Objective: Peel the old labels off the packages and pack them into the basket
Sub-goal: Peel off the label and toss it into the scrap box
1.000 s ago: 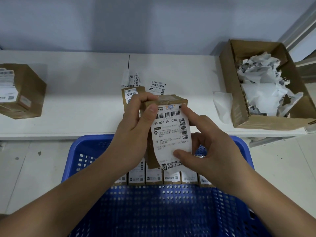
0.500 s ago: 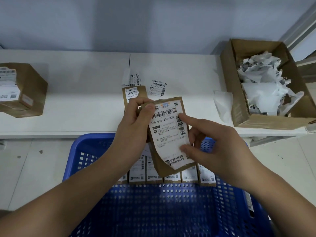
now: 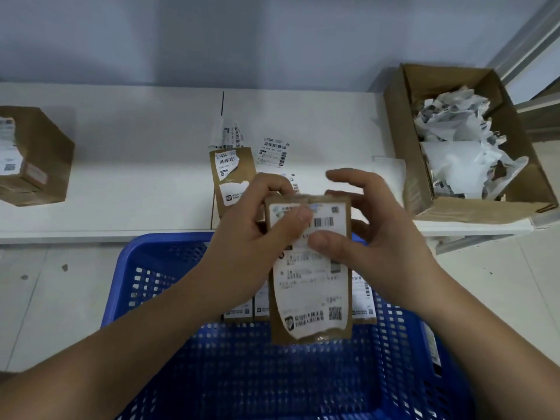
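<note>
Hands meet over a blue basket [image 3: 157, 262] in the head view, and a brown package [image 3: 312, 331] is held upright between them. The package is gripped near its top by the left hand [image 3: 251, 237], whose fingers are curled round the upper left corner while the thumb is pressed on the white label [image 3: 309, 286] that covers the front. On the other side, the right hand [image 3: 391, 237] is laid against the package edge, its thumb pressed on the label just beside the left thumb; its fingers are loosely spread and raised above the top of the package, so nothing is wrapped by them.

Below and behind the hands, a row of packed packages [image 3: 362, 301] is stood on end inside the basket. Just beyond the left hand, on the white table [image 3: 136, 183], a second package [image 3: 239, 165] with a half-torn label is lain flat, with loose peeled labels [image 3: 274, 153] near it. Well to the right of the right hand, an open cardboard box [image 3: 421, 189] is filled with crumpled labels. Far to the left of the left hand, a closed brown box [image 3: 42, 165] is set on the table.
</note>
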Tool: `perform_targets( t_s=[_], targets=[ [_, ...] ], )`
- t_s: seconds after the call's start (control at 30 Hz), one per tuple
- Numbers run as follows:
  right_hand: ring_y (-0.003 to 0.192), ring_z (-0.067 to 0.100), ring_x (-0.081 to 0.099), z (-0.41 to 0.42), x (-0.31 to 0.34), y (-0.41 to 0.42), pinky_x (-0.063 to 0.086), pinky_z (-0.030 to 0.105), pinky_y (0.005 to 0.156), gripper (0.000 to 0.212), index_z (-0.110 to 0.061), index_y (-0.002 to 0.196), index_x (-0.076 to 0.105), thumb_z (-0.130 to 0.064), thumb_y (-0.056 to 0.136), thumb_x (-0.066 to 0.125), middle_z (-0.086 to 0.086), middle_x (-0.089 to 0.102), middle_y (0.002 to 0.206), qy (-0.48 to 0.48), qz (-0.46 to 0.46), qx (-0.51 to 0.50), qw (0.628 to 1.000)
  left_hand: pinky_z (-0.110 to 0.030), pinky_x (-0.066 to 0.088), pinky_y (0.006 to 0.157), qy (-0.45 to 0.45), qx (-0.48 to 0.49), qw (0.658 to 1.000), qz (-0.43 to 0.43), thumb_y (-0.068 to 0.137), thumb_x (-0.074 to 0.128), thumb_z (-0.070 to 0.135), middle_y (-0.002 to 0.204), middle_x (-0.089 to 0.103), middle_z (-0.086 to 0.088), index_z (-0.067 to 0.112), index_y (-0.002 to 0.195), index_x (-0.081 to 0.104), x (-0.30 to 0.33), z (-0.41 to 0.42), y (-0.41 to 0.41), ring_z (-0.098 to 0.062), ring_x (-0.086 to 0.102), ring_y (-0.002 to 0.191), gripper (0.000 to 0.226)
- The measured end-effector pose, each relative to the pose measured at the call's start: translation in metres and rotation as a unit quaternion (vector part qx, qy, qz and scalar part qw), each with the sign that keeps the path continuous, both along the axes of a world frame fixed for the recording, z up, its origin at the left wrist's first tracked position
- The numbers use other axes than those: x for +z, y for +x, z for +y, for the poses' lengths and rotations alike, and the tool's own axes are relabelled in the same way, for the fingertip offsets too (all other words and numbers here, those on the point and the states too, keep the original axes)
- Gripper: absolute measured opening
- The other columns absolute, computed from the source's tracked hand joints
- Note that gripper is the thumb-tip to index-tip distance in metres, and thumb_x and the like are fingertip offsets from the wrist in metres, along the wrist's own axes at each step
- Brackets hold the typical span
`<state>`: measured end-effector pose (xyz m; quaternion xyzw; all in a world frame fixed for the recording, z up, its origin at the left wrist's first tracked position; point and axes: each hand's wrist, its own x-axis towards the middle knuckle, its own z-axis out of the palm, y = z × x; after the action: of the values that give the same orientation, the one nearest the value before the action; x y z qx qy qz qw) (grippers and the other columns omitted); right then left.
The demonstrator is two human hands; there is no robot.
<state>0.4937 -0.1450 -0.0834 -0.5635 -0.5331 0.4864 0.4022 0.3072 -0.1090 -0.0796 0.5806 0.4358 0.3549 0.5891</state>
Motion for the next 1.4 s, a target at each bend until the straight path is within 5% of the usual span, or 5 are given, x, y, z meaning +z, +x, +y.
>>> perform_targets(
  t_s=[0.33,0.47,0.63,0.87,1.4],
  targets=[
    [0.113,0.012,0.070,0.000,0.002,-0.001,0.059,0.036,0.092,0.027,-0.029,0.122,0.069,-0.038,0.097,0.061,-0.006,0.073,0.123,-0.002,0.015,-0.015,1.000,-0.020,0.056,0.067,0.028,-0.030,0.999,-0.005,0.098,0.050,0.035,0.096,0.071,0.011,0.027,0.114,0.059,-0.008,-0.008,0.001,-0.009,0.073,0.087,0.020],
    [0.132,0.014,0.057,-0.001,0.000,-0.004,0.044,0.048,0.114,0.042,-0.034,0.141,0.054,-0.037,0.099,0.053,0.000,0.064,0.140,-0.018,0.038,-0.013,0.999,-0.014,0.054,0.068,0.040,-0.012,0.999,-0.001,0.096,0.048,0.037,0.099,0.070,0.018,0.028,0.111,0.064,-0.005,-0.009,0.002,-0.004,0.071,0.091,0.024],
    [0.113,-0.003,0.065,-0.010,-0.008,-0.020,0.058,0.032,0.093,0.101,-0.049,0.157,0.018,-0.045,0.074,0.075,-0.033,0.054,0.133,-0.053,0.007,-0.005,0.999,-0.018,0.057,0.061,0.009,0.010,1.000,0.009,0.092,0.055,0.039,0.103,0.073,0.018,0.034,0.112,0.063,-0.006,-0.009,0.001,-0.004,0.074,0.088,0.021],
    [0.106,0.009,0.072,-0.009,-0.009,-0.009,0.059,0.042,0.093,0.126,-0.059,0.153,-0.005,-0.024,0.074,0.087,-0.015,0.072,0.119,-0.121,-0.003,0.070,0.990,-0.019,0.057,0.060,-0.005,0.015,0.999,0.028,0.089,0.058,0.042,0.101,0.074,0.017,0.035,0.117,0.060,-0.007,-0.005,-0.002,-0.004,0.074,0.087,0.029],
    [0.112,0.003,0.068,0.004,-0.005,0.003,0.061,0.038,0.085,0.096,-0.041,0.157,0.030,-0.039,0.073,0.078,-0.015,0.073,0.116,-0.068,0.069,-0.103,0.990,-0.034,0.063,0.080,-0.129,-0.111,0.985,0.033,0.088,0.060,0.041,0.117,0.074,0.012,0.045,0.142,0.048,-0.008,0.001,-0.007,-0.012,0.074,0.103,0.056]
  ],
)
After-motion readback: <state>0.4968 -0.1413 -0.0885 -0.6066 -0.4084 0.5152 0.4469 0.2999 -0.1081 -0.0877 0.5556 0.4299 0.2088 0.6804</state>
